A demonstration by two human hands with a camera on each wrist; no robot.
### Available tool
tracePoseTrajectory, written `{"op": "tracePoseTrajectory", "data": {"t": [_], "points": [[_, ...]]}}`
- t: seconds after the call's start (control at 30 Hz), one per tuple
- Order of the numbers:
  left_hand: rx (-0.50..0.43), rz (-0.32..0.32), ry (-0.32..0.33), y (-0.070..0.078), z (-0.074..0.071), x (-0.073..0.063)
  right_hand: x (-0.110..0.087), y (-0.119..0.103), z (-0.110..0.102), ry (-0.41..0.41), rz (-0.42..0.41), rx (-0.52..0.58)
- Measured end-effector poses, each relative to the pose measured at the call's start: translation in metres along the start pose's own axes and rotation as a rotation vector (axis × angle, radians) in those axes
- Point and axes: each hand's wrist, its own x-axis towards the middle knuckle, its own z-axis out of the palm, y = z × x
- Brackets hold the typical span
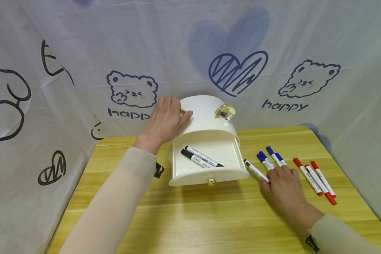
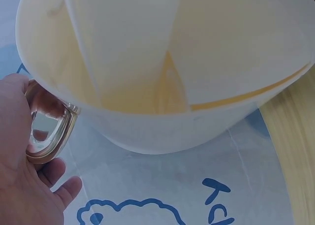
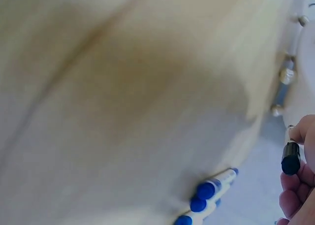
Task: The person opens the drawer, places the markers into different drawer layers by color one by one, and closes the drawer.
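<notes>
A white storage box (image 1: 206, 116) with gold ear-shaped trims stands at the back of the table, its drawer (image 1: 231, 151) pulled out. Two black markers (image 1: 197, 158) lie inside the drawer. My left hand (image 1: 165, 120) grips the box's left gold ear (image 2: 54, 131), thumb toward the box top. To the right of the drawer, my right hand (image 1: 285, 188) pinches a white marker (image 1: 256, 170); its black cap (image 3: 291, 158) shows in the right wrist view. Several blue markers (image 1: 270, 157) lie just beyond that hand's fingers.
Three red markers (image 1: 314, 180) lie on the wooden table (image 1: 222, 222) right of my right hand. A gold knob (image 1: 211, 181) sticks out from the drawer front. Printed white cloth (image 1: 184, 46) hangs close behind the box and along both sides of the table.
</notes>
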Motion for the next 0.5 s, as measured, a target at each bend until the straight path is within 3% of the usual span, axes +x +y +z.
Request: {"op": "tracePoseTrajectory", "data": {"t": [0.27, 0.5], "points": [[-0.008, -0.003, -0.008, -0.001, -0.001, 0.0, 0.02, 0.012, -0.011, 0.231, -0.131, -0.014], [-0.012, -0.016, -0.024, -0.001, -0.002, 0.0, 0.035, 0.012, -0.034, 0.198, -0.076, -0.008]]}}
